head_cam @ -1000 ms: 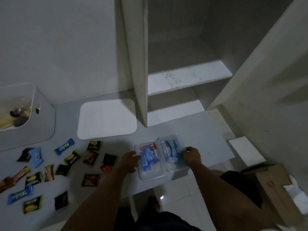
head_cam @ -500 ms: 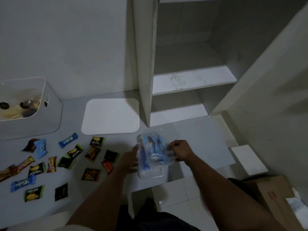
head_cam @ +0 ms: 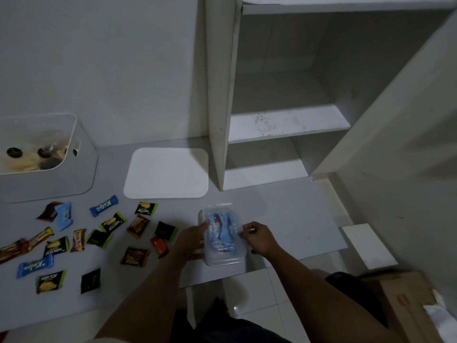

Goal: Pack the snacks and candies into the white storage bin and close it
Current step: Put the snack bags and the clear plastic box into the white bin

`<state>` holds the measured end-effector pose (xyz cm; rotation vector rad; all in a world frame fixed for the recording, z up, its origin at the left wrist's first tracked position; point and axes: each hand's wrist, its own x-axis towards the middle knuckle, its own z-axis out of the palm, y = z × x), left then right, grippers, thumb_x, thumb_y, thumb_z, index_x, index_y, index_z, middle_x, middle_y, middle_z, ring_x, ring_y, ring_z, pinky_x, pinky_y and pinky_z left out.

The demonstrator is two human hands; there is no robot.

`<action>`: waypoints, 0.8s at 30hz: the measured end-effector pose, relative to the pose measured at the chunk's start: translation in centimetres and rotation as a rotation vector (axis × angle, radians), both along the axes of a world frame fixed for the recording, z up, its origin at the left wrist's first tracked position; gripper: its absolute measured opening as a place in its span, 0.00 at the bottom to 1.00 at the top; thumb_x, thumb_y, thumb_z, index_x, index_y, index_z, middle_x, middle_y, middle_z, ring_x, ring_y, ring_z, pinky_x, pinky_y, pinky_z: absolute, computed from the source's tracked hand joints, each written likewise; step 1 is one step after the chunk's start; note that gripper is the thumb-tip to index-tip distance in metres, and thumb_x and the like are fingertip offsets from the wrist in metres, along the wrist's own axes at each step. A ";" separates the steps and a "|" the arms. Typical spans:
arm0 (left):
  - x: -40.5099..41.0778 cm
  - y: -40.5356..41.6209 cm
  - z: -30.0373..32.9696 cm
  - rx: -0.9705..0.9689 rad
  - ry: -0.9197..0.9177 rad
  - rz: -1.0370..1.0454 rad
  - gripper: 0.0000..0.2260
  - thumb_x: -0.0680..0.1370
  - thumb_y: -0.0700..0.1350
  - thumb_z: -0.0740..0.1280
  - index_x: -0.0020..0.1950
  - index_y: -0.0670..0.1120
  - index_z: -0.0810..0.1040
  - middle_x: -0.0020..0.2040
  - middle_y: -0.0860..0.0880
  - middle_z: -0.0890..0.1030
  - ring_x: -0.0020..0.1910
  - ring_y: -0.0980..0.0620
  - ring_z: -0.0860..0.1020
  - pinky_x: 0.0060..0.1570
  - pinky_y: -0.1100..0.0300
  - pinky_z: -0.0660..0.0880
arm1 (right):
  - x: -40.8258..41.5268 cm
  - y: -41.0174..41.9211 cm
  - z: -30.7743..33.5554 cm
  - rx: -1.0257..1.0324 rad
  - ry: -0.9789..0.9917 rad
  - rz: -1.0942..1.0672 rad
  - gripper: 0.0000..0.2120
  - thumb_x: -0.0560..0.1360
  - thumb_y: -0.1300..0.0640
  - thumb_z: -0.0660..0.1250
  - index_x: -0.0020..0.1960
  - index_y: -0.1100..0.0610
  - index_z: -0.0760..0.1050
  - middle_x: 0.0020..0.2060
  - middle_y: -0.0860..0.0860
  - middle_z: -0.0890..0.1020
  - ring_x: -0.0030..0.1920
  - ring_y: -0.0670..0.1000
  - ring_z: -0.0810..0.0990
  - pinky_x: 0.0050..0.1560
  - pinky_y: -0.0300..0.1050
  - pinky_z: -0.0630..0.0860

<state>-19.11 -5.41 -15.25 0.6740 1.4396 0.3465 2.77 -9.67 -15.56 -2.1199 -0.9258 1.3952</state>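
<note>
A: Hands? Where?
B: Left hand [head_cam: 191, 240] and right hand [head_cam: 257, 237] press the clear plastic clamshell of blue-wrapped snacks [head_cam: 222, 237] between them.
A: And the bin?
B: White open storage bin [head_cam: 81, 169] sits far left, nearer the left hand.

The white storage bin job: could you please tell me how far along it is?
Done: the open white storage bin already holds a few snacks. In hand: the left hand and right hand hold a clear plastic clamshell of blue-wrapped candies on the grey table. Left: the small wrapped candies scattered there, and the flat white lid, lying beside the bin.
</note>
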 end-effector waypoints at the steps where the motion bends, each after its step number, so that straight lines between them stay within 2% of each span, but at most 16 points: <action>1: 0.0 -0.1 -0.1 0.004 0.002 -0.004 0.16 0.79 0.56 0.70 0.57 0.44 0.80 0.53 0.42 0.84 0.49 0.45 0.84 0.42 0.53 0.82 | -0.2 0.0 0.0 0.002 -0.005 0.018 0.14 0.73 0.52 0.76 0.56 0.50 0.77 0.54 0.54 0.83 0.49 0.53 0.82 0.51 0.56 0.83; 3: 0.1 -0.2 -0.5 -0.004 0.022 -0.037 0.15 0.79 0.52 0.71 0.59 0.42 0.80 0.54 0.41 0.84 0.48 0.44 0.84 0.42 0.52 0.82 | -0.5 -0.2 0.2 -0.028 0.047 0.015 0.23 0.74 0.51 0.75 0.67 0.50 0.73 0.59 0.56 0.81 0.51 0.54 0.81 0.45 0.52 0.82; 5: 0.1 -0.4 -1.1 -0.013 0.037 -0.053 0.14 0.79 0.50 0.72 0.58 0.42 0.81 0.54 0.40 0.84 0.50 0.42 0.84 0.44 0.51 0.83 | -0.9 -0.6 0.2 -0.081 0.140 -0.025 0.28 0.76 0.51 0.73 0.73 0.51 0.68 0.64 0.57 0.77 0.53 0.54 0.79 0.38 0.46 0.77; 7: 0.0 -0.4 -1.1 -0.005 0.040 -0.067 0.14 0.77 0.50 0.74 0.57 0.41 0.81 0.53 0.39 0.85 0.51 0.41 0.84 0.45 0.50 0.83 | -1.3 -0.9 0.1 -0.070 0.186 -0.016 0.25 0.79 0.53 0.70 0.73 0.54 0.68 0.66 0.57 0.78 0.50 0.50 0.81 0.36 0.41 0.76; 9: -0.3 -0.2 -1.1 0.012 0.034 -0.112 0.14 0.76 0.49 0.75 0.56 0.41 0.82 0.52 0.40 0.86 0.51 0.42 0.85 0.47 0.49 0.83 | -1.6 -1.0 -0.1 -0.043 0.221 0.000 0.21 0.80 0.56 0.68 0.72 0.57 0.70 0.64 0.59 0.80 0.48 0.49 0.83 0.39 0.39 0.78; 12: -1.3 0.2 -1.0 0.010 0.006 -0.129 0.17 0.73 0.49 0.78 0.56 0.40 0.83 0.51 0.40 0.86 0.51 0.41 0.85 0.53 0.41 0.83 | -2.1 -0.6 0.4 -0.040 0.236 0.026 0.18 0.80 0.56 0.68 0.69 0.55 0.71 0.61 0.57 0.81 0.47 0.49 0.83 0.35 0.37 0.78; 14: -2.1 0.5 -0.6 0.025 0.002 -0.129 0.17 0.74 0.49 0.77 0.56 0.39 0.83 0.52 0.40 0.86 0.52 0.41 0.85 0.50 0.45 0.84 | -3.0 0.1 1.2 -0.032 0.255 0.043 0.18 0.81 0.56 0.67 0.69 0.55 0.71 0.60 0.57 0.81 0.48 0.50 0.84 0.34 0.37 0.79; 16: -2.9 1.1 0.1 0.063 0.016 -0.112 0.15 0.75 0.47 0.76 0.56 0.39 0.83 0.52 0.40 0.86 0.51 0.42 0.85 0.43 0.52 0.84 | -4.1 1.1 1.9 -0.016 0.236 0.069 0.19 0.81 0.55 0.67 0.71 0.55 0.71 0.62 0.58 0.81 0.52 0.53 0.84 0.41 0.43 0.82; 19: -4.6 2.4 0.9 0.109 0.027 -0.008 0.13 0.74 0.47 0.77 0.52 0.39 0.84 0.47 0.39 0.86 0.45 0.42 0.85 0.40 0.53 0.82 | -6.2 3.7 3.4 0.036 0.151 0.135 0.21 0.80 0.54 0.66 0.71 0.55 0.70 0.65 0.58 0.79 0.60 0.58 0.82 0.60 0.56 0.81; 20: -5.3 2.9 1.3 0.128 0.045 0.027 0.12 0.73 0.48 0.78 0.49 0.41 0.84 0.43 0.40 0.86 0.41 0.44 0.85 0.38 0.54 0.81 | -7.1 4.6 4.0 0.053 0.131 0.167 0.21 0.80 0.53 0.66 0.71 0.55 0.70 0.66 0.58 0.78 0.61 0.58 0.81 0.63 0.59 0.79; 22: -7.0 4.2 2.4 0.192 0.085 0.088 0.10 0.73 0.48 0.78 0.45 0.42 0.84 0.40 0.43 0.86 0.36 0.48 0.85 0.37 0.54 0.83 | -9.3 6.6 5.6 0.122 0.096 0.232 0.15 0.80 0.53 0.65 0.67 0.54 0.72 0.65 0.58 0.79 0.61 0.58 0.80 0.63 0.59 0.78; 24: -9.2 5.8 3.7 0.271 0.105 0.131 0.15 0.73 0.51 0.78 0.52 0.41 0.85 0.47 0.41 0.87 0.43 0.44 0.87 0.47 0.47 0.84 | -11.8 8.7 7.7 0.208 0.047 0.277 0.10 0.82 0.56 0.62 0.62 0.53 0.73 0.60 0.57 0.80 0.56 0.55 0.80 0.61 0.57 0.80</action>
